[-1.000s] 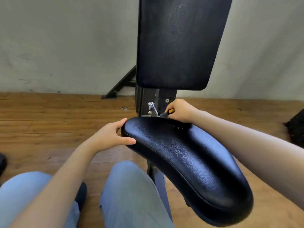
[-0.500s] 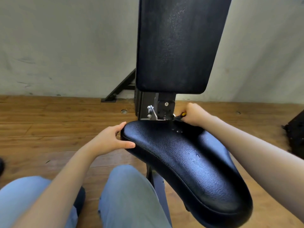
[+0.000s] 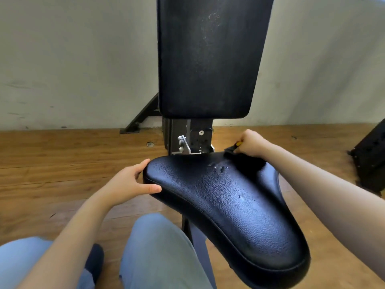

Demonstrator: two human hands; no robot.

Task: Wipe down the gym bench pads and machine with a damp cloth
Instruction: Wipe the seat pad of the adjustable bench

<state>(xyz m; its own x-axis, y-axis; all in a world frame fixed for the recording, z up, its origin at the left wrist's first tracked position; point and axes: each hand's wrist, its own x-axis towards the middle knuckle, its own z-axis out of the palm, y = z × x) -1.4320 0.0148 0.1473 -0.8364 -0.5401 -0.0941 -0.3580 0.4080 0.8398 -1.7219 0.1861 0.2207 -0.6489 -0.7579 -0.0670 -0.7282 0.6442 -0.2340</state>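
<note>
**Hands at the far end of the seat pad**

The upright back pad (image 3: 208, 59) stands over the tilted black seat pad (image 3: 225, 205), water drops on its top. The left hand (image 3: 127, 184) grips the pad's far left edge, thumb on top, fingers (image 3: 139, 166) curled over the rim. The right hand (image 3: 250, 143) is clenched round a dark cloth-like thing with a yellow part (image 3: 234, 148) at the pad's far right corner.

Both bare forearms reach forward. The left hand (image 3: 129, 182) grips the seat's (image 3: 229, 205) near-left edge, thumb on top, fingers curled round the rim. The right hand (image 3: 251, 143), fist closed, holds a dark cloth (image 3: 230, 151) at the seat's far edge.
</note>
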